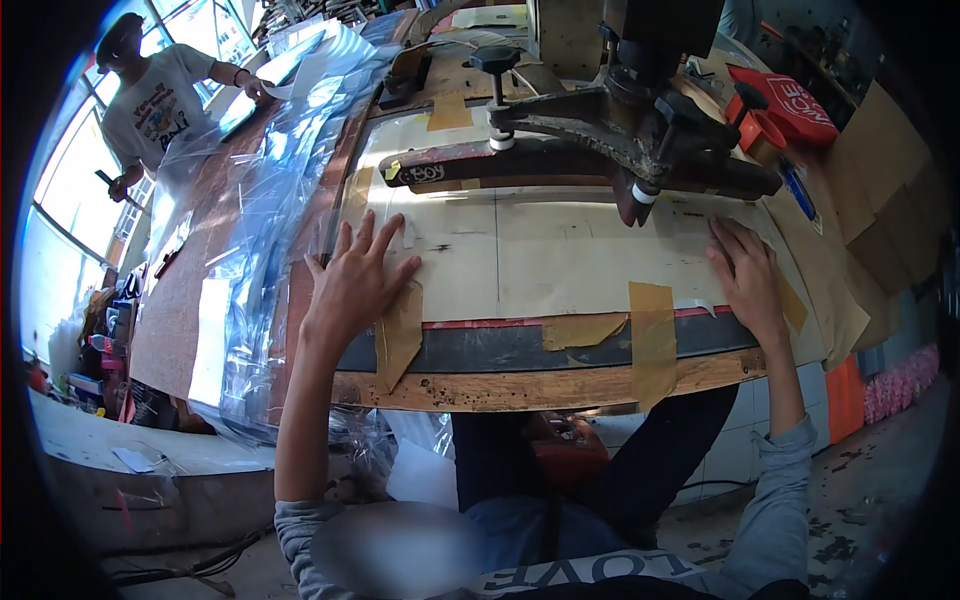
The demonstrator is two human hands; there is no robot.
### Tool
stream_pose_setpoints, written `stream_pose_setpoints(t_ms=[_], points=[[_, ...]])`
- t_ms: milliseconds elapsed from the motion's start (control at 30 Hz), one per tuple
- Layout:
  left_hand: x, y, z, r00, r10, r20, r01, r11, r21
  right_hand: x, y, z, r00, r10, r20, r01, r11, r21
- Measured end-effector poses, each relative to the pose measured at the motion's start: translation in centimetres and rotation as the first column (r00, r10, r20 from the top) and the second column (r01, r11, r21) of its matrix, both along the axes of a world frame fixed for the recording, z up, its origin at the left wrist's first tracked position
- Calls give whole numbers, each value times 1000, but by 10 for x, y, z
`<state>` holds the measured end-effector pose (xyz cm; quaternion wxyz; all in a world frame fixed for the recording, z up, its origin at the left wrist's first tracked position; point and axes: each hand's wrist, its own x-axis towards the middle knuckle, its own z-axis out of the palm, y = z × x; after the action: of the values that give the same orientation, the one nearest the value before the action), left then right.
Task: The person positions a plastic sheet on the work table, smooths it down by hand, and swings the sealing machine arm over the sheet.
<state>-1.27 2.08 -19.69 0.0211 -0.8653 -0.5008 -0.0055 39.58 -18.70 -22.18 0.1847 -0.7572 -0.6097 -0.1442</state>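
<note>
My left hand (360, 280) lies on the left part of a pale flat sheet (560, 250), its fingers spread. At the sheet's right end my right hand (745, 270) rests with fingers stretched forward, nothing in its grasp. Strips of brown tape (652, 335) run over the front edge of the work surface, one of them beside my left hand. Just beyond the hands, a dark metal press head (590, 125) with black knobs spans the sheet. Its long bar (560, 170) sits close over the sheet; whether it touches is unclear.
Clear plastic sheets (300, 170) are heaped along the left of the table. Another person (165, 110) stands at the far left, one hand on the plastic. A red bag (785, 105), an orange container (762, 135), a blue cutter (800, 190) and cardboard (880, 170) lie right.
</note>
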Motion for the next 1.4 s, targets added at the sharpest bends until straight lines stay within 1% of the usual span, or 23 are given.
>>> stream_pose_setpoints(t_ms=[200, 300, 400, 500, 633, 867, 967, 1067, 1167, 1267, 1300, 1400], points=[[-2, 4, -2, 1000, -6, 28, 7, 1000, -30, 1, 0, -1, 1000, 0, -9, 0, 1000, -4], [1, -1, 8, 1000, 22, -5, -22, 998, -62, 0, -1, 1, 1000, 2, -14, -2, 1000, -4], [-3, 6, 0, 999, 0, 33, 2, 998, -57, 0, -1, 0, 1000, 4, -5, -4, 1000, 8], [-3, 4, 4, 999, -4, 45, 7, 998, -57, 2, -1, -3, 1000, 10, 8, -11, 999, 30], [1, -1, 14, 1000, 16, 16, -14, 996, -85, 1, -1, -2, 1000, -2, 5, 1, 999, 35], [-3, 3, 11, 999, -12, 45, 16, 995, -100, 2, -2, -4, 1000, -17, 20, 17, 1000, 27], [-3, 4, 16, 1000, -19, 1, 19, 993, -118, 2, -2, -2, 1000, -16, 1, 16, 1000, 11], [-10, 7, 14, 997, -75, -7, 74, 991, -110, 1, -1, 0, 1000, -15, -9, 15, 1000, -1], [-10, 10, 20, 994, -109, -2, 107, 984, -143, 1, -2, 3, 1000, -16, -17, 16, 1000, -2], [-13, 10, 20, 992, -96, 83, 107, 983, -146, -2, -1, 4, 999, -17, -27, 17, 1000, -16], [-9, 7, 29, 996, -69, 61, 79, 980, -181, -1, 0, 4, 999, -18, -27, 17, 1000, -18], [-14, 13, 28, 998, -39, 48, 48, 976, -212, -1, -1, 5, 999, -15, -43, 14, 1000, -27]])
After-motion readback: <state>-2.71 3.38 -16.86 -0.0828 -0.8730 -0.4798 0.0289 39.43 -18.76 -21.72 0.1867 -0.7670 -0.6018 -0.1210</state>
